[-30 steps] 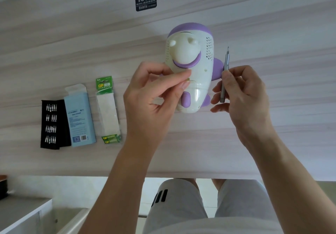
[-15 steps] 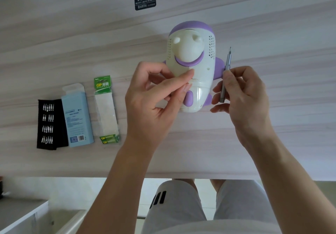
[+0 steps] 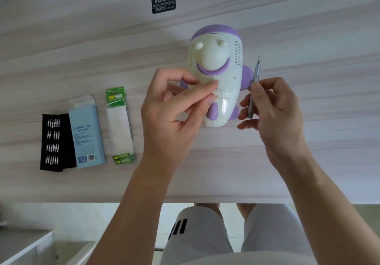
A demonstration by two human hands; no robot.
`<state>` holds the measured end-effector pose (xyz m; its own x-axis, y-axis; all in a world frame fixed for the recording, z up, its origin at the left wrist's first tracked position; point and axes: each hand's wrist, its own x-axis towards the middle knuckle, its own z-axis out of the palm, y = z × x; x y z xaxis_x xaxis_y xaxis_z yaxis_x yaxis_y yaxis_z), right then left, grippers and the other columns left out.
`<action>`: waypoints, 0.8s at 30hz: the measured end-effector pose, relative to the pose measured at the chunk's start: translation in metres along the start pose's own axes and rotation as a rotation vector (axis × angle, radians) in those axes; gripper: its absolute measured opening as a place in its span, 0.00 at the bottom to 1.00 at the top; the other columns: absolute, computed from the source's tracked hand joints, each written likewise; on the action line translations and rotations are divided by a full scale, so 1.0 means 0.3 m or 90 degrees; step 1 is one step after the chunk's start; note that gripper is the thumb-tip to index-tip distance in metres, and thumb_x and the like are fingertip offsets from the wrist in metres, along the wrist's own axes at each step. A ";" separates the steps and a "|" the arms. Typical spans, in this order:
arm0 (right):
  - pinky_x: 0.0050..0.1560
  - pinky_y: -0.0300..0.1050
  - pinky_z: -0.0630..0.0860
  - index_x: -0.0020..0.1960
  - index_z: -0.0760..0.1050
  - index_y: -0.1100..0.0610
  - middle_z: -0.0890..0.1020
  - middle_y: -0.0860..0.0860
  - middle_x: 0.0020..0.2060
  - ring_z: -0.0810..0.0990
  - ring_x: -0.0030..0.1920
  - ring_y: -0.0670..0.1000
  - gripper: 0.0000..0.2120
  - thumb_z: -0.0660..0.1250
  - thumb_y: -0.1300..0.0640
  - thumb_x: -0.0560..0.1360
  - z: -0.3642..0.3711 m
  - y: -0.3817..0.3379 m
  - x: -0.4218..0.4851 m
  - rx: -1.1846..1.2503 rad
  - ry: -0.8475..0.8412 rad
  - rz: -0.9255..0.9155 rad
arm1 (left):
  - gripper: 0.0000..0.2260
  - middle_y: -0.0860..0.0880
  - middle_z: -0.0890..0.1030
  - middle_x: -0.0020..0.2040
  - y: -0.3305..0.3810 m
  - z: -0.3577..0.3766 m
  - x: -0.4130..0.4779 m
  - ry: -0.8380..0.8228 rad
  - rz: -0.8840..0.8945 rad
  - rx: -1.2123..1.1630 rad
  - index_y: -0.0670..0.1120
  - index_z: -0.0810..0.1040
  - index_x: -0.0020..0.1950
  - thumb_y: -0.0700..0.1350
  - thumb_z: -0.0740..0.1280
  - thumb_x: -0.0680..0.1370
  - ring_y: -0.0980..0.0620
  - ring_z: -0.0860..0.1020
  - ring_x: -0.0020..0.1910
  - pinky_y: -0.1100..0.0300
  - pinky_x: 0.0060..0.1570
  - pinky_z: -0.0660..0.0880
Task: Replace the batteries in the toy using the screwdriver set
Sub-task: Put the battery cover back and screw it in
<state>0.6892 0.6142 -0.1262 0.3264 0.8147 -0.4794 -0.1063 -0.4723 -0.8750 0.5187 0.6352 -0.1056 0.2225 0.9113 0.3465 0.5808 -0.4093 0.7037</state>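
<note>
A white and purple toy point(image 3: 225, 98) lies on the pale wooden table point(image 3: 308, 157) with its belly up and its head pointing away from me. My left hand point(image 3: 174, 112) is on its left side, thumb and forefinger tips meeting at the cover seam on the belly. Any small thing pinched between them is hidden. My right hand point(image 3: 275, 112) grips a slim grey screwdriver point(image 3: 254, 87) just right of the toy, tip pointing away and clear of the toy. A pack of green GP batteries point(image 3: 119, 124) lies to the left.
At the far left lie a black tray of screwdriver bits point(image 3: 54, 142) and a light blue box point(image 3: 86, 133). A black label point(image 3: 163, 0) and a round metal disc sit at the table's far edge. My knees show below the near table edge.
The toy has turned slightly, from tilted to nearly straight, under my left hand. My right hand with the screwdriver has stayed beside it.
</note>
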 end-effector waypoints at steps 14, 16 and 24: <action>0.30 0.46 0.80 0.46 0.73 0.55 0.80 0.49 0.34 0.79 0.30 0.49 0.07 0.61 0.57 0.83 -0.003 0.005 -0.006 -0.002 -0.003 -0.003 | 0.07 0.42 0.82 0.53 0.030 -0.019 0.010 -0.017 0.061 0.094 0.37 0.85 0.55 0.33 0.69 0.79 0.48 0.78 0.37 0.59 0.43 0.76; 0.30 0.46 0.80 0.46 0.73 0.55 0.80 0.49 0.34 0.79 0.31 0.49 0.07 0.61 0.57 0.83 -0.002 0.004 -0.006 -0.004 -0.006 -0.003 | 0.06 0.43 0.82 0.53 0.032 -0.021 0.013 -0.007 0.055 0.083 0.37 0.85 0.55 0.34 0.69 0.79 0.49 0.81 0.41 0.59 0.44 0.77; 0.30 0.46 0.80 0.48 0.73 0.57 0.80 0.51 0.35 0.79 0.31 0.49 0.06 0.61 0.58 0.83 -0.003 0.002 -0.007 -0.004 -0.014 -0.001 | 0.06 0.42 0.79 0.48 0.036 -0.014 0.008 0.069 -0.135 -0.075 0.49 0.78 0.49 0.39 0.72 0.78 0.44 0.81 0.38 0.48 0.34 0.78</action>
<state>0.6892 0.6119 -0.1255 0.3063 0.8221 -0.4799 -0.1005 -0.4734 -0.8751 0.5222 0.6328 -0.0946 0.0164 0.9698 0.2435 0.5094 -0.2177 0.8325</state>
